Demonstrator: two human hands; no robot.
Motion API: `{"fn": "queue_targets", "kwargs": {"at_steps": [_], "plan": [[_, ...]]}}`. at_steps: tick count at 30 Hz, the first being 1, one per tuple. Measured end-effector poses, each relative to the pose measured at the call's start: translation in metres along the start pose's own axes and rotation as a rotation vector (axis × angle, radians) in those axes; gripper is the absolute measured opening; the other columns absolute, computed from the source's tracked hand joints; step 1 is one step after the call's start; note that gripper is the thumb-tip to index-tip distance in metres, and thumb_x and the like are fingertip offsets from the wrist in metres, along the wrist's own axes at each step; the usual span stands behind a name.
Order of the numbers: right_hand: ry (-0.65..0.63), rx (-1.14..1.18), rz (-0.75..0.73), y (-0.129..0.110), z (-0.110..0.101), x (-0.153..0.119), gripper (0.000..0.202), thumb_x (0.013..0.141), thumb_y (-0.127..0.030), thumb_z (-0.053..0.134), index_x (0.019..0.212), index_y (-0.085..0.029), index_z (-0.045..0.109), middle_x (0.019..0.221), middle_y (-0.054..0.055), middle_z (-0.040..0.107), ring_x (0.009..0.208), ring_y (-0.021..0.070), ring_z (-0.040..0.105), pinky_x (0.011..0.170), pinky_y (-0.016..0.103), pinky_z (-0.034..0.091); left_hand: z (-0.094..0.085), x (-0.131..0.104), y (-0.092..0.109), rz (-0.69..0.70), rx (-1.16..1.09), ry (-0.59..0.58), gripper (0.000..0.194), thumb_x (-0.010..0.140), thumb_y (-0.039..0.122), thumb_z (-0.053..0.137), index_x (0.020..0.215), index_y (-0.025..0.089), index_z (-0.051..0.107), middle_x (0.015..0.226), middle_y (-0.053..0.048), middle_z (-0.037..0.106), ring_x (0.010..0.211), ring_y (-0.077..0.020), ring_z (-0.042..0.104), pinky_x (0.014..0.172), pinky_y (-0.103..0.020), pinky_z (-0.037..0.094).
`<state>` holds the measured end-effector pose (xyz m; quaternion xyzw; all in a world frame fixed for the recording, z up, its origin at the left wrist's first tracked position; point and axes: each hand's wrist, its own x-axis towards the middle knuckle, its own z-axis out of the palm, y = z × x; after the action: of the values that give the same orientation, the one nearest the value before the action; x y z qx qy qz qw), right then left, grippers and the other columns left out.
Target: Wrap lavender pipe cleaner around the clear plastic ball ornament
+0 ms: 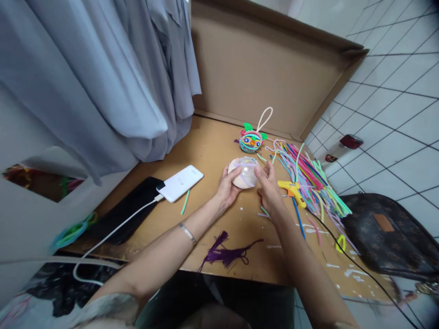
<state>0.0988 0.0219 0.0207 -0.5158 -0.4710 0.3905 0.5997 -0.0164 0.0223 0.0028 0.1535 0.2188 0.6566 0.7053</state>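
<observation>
Head view | left hand [227, 183] grips clear-and-white ball [244, 173], near centre | right hand [269, 188] at its 3 o'clock edge, pinch unclear to me | I'd cradle lightly, press lavender strip [244, 165] flat, mind yellow glue gun [294, 191] at 4 o'clock

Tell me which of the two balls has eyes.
The colourful ball farther back, with the cream loop: it shows two eyes. The paler ball, in the left hand with the right hand beside it, shows none.

One head-worn camera looks forward and down at the hands [228, 188] and tabletop [206, 146].
</observation>
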Motion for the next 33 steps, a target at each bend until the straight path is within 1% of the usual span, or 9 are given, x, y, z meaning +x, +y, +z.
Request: {"fn": "queue_targets", "kwargs": {"at_steps": [2,4,7,10,14,19,23,29,33], "plan": [[0.072,0.049,0.057,0.004,0.021,-0.002,0.101,0.062,-0.063,0.080,0.146,-0.022,0.041,0.151,0.016,0.047,0.133,0.0299,0.053,0.103,0.042,0.051,0.002,0.000,-0.002,0.034,-0.028,0.031,0.062,0.059,0.025,0.088,0.113,0.021,0.058,0.109,-0.004,0.071,0.094,-0.0201,0.069,0.092,-0.039,0.056],[0.135,0.088,0.040,0.009,0.035,-0.003,0.097,0.062,-0.062,0.081,0.142,-0.021,0.043,0.141,0.015,0.056,0.123,0.0273,0.061,0.101,0.042,0.053,0.004,-0.002,-0.005,0.070,-0.048,0.069,0.062,0.057,0.023,0.089,0.110,0.021,0.057,0.106,-0.003,0.071,0.093,-0.0188,0.069,0.090,-0.035,0.056],[0.212,0.137,0.026,0.015,0.046,-0.003,0.080,0.062,-0.059,0.081,0.126,-0.021,0.052,0.121,0.010,0.067,0.104,0.0234,0.068,0.094,0.043,0.057,0.006,-0.005,-0.010,0.112,-0.053,0.114,0.063,0.057,0.021,0.089,0.111,0.022,0.055,0.106,-0.002,0.071,0.094,-0.0173,0.069,0.087,-0.029,0.055],[0.231,0.199,0.019,0.016,0.052,-0.005,0.066,0.062,-0.057,0.082,0.110,-0.019,0.056,0.105,0.007,0.070,0.089,0.0209,0.070,0.085,0.041,0.060,0.006,-0.007,-0.012,0.101,-0.038,0.131,0.063,0.060,0.021,0.087,0.113,0.022,0.054,0.109,-0.003,0.071,0.097,-0.0183,0.070,0.087,-0.029,0.055],[0.277,0.190,-0.006,0.011,0.054,-0.007,0.062,0.061,-0.058,0.082,0.101,-0.019,0.056,0.098,0.006,0.071,0.085,0.0205,0.070,0.080,0.039,0.061,0.007,-0.008,-0.012,0.088,-0.015,0.116,0.063,0.061,0.022,0.087,0.114,0.023,0.053,0.110,-0.002,0.071,0.100,-0.0187,0.069,0.087,-0.030,0.055],[0.335,0.092,-0.026,0.014,0.051,-0.005,0.066,0.060,-0.061,0.080,0.105,-0.018,0.058,0.102,0.009,0.070,0.087,0.0221,0.070,0.079,0.039,0.061,0.006,-0.008,-0.015,0.079,-0.013,0.080,0.064,0.062,0.024,0.088,0.115,0.024,0.053,0.109,-0.002,0.070,0.100,-0.0175,0.068,0.088,-0.029,0.055],[0.392,0.007,-0.044,0.019,0.045,-0.001,0.069,0.061,-0.060,0.078,0.110,-0.016,0.059,0.108,0.011,0.070,0.090,0.0232,0.069,0.084,0.040,0.059,0.006,-0.008,-0.019,0.058,0.001,0.059,0.063,0.064,0.026,0.089,0.116,0.024,0.053,0.113,-0.003,0.069,0.102,-0.0173,0.068,0.087,-0.028,0.056],[0.453,-0.043,-0.049,0.016,0.041,0.000,0.069,0.058,-0.061,0.078,0.107,-0.016,0.061,0.105,0.010,0.070,0.088,0.0225,0.067,0.086,0.041,0.057,0.005,-0.009,-0.022,0.093,0.056,0.033,0.067,0.060,0.029,0.092,0.116,0.022,0.055,0.117,-0.004,0.068,0.106,-0.0169,0.065,0.093,-0.028,0.053],[0.453,-0.027,-0.063,0.015,0.038,0.001,0.069,0.058,-0.061,0.078,0.108,-0.017,0.059,0.103,0.008,0.069,0.087,0.0213,0.066,0.083,0.039,0.057,0.000,-0.005,-0.019,0.104,0.143,0.004,0.057,0.066,0.041,0.087,0.111,0.020,0.058,0.115,-0.005,0.068,0.102,-0.0180,0.066,0.087,-0.028,0.054]]}}
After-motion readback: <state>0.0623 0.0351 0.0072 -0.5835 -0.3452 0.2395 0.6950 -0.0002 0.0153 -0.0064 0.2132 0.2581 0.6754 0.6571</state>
